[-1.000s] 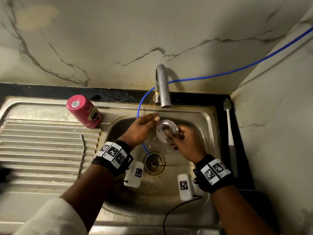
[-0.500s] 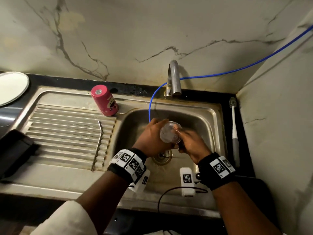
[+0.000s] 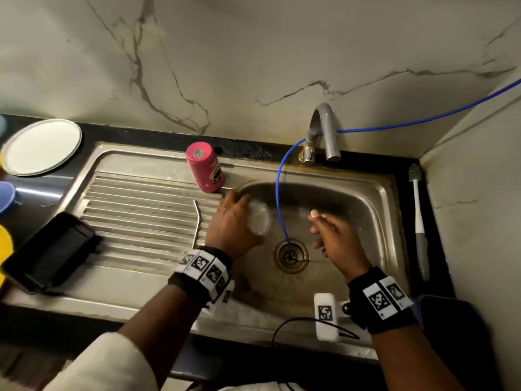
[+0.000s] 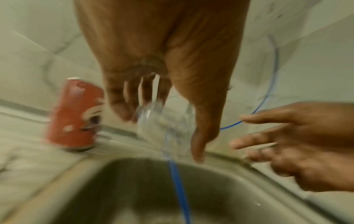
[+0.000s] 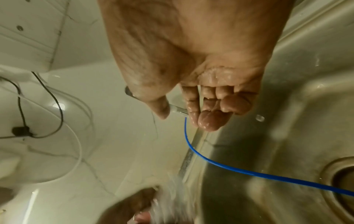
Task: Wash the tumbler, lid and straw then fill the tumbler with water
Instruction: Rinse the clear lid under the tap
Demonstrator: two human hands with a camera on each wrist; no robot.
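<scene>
Left hand: gripping the clear lid by its rim, fingers curling round it, over the basin's left edge.
Right hand: holding nothing, wet fingers hanging loosely, apart from the lid across the blue hose.
Tumbler: pink, standing upside down on the sink ledge just behind the left hand.
Straw: metal, lying on the ribbed drainboard beside the left wrist.

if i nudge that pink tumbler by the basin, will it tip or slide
The pink tumbler stands upside down, tall and narrow, so a high nudge would probably tip it. It stands at the basin's rim, so it could fall in. Probably empty and light; it may slide on the steel.
</scene>
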